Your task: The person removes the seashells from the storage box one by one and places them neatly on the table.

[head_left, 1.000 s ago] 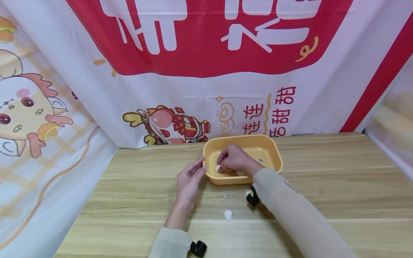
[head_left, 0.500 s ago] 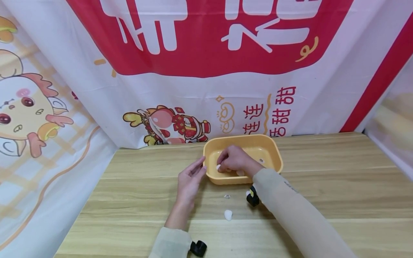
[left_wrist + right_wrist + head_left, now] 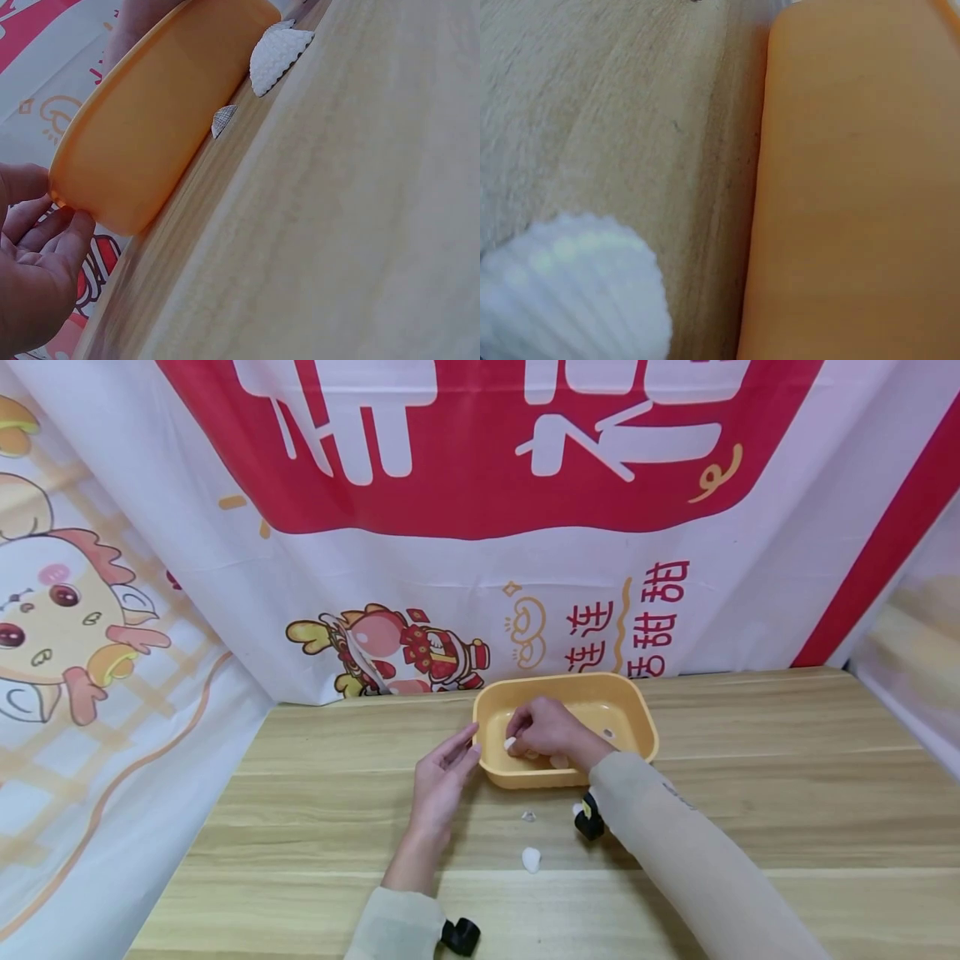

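Observation:
In the head view my right hand (image 3: 550, 727) is inside the yellow-orange plastic basin (image 3: 637, 760). It pinches a small white seashell (image 3: 510, 743) at its fingertips, low over the basin floor. Part of another pale shell (image 3: 558, 762) shows under that hand. My left hand (image 3: 441, 781) rests against the basin's left end, thumb and fingers touching the outside of the wall near the rim. The left wrist view shows this contact, with the fingers fairly extended. My right hand itself is out of the right wrist view.
On the wooden table (image 3: 315, 827), in front of the basin, lie a white ribbed shell (image 3: 531, 860) and a small greyish shell (image 3: 528, 817). Another white shell (image 3: 577, 292) lies close to the basin's front wall. A printed cloth (image 3: 420, 560) hangs right behind the basin.
The white seashell in my right fingertips has shifted very slightly. Both hands and the basin otherwise stay where they were.

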The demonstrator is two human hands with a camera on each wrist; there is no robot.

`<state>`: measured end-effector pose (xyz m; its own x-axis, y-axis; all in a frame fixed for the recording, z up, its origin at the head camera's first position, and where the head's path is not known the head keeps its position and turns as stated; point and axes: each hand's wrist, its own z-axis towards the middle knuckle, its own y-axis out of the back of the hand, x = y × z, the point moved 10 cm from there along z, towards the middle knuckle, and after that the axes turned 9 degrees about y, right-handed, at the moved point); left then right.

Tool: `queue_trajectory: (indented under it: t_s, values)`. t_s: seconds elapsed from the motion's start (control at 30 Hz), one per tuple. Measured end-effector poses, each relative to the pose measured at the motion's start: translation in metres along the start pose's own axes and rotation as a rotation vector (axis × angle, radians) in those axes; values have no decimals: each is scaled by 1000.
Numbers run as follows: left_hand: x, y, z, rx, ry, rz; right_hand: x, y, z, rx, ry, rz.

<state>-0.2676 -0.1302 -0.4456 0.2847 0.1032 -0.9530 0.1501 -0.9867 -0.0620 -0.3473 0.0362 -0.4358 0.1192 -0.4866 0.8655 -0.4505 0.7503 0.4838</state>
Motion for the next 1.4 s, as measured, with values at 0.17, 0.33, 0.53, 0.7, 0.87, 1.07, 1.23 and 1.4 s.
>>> queue_trajectory:
  t_s: [0.17, 0.33, 0.53, 0.7, 0.87, 1.07, 1.23, 1.4]
  values:
    - [0, 0, 0, 5, 6, -9, 2, 1, 1, -11, 25, -14]
    - [-1, -1, 0, 6, -6, -3, 3, 1, 2, -18, 28, -8]
    - [-1, 0, 0, -11, -5, -4, 2, 2, 1, -20, 29, -7]
    - [2, -2, -1, -11, -1, -15, 2, 6, -3, -22, 19, 18]
    - [3, -3, -1, -6, -6, -22, 6, 15, -8, -53, 19, 83]
    - [0, -1, 1, -24, -29, 0, 25, 32, -14, -89, 91, 39]
    - [1, 1, 1, -36, -18, 13, 40, 43, -28, -108, 114, 21]
    - [1, 1, 1, -45, -18, 14, 48, 54, -49, -150, 113, 39]
